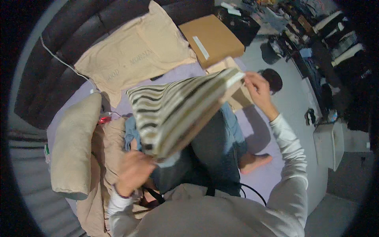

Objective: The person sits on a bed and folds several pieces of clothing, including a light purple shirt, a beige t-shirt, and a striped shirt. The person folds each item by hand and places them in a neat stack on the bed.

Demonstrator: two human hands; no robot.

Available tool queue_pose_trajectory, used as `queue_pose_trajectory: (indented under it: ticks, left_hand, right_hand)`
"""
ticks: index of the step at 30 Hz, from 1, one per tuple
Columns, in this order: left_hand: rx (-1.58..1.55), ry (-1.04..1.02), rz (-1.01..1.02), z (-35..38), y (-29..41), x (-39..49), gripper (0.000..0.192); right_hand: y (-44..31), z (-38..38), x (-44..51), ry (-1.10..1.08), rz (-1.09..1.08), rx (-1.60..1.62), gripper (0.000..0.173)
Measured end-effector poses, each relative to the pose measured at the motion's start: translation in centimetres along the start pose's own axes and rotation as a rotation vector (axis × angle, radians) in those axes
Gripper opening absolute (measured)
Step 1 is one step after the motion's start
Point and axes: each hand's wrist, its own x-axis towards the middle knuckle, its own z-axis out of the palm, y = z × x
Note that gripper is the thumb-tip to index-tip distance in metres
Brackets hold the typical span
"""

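A striped cloth (165,103), white with olive and dark bands, is stretched over my lap between both hands. My right hand (259,89) pinches its far right corner, beside a pale strip along the edge. The near left corner is held in my left hand (134,170), which is blurred. The cloth's lower edge shows a brownish underside. My crossed legs in dark trousers (204,148) lie beneath it, on a lilac bed sheet (260,183).
A cream pillow (133,53) with printed writing lies ahead, next to a cardboard box (211,38). To the left are a beige bolster (77,145), a bunched beige blanket (111,142) and a white cable (60,60). A white bin (328,145) stands on the floor at right.
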Motion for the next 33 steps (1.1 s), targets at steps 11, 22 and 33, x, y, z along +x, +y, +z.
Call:
queue_pose_trajectory:
  ticks: [11, 22, 33]
  left_hand:
    - [-0.283, -0.016, -0.293, 6.4, 3.5, -2.6, 0.016]
    - [-0.233, 0.094, -0.355, 7.3, 3.6, -4.4, 0.014]
    - [0.153, -0.045, -0.266, 4.1, 1.5, -2.5, 0.016]
  right_hand:
    - [5.1, 5.5, -11.7, 0.127, 0.619, 0.432, 0.011]
    - [5.5, 5.4, -11.9, 0.154, 0.609, 0.333, 0.015]
    - [3.7, 1.9, -7.1, -0.034, 0.363, -0.204, 0.015]
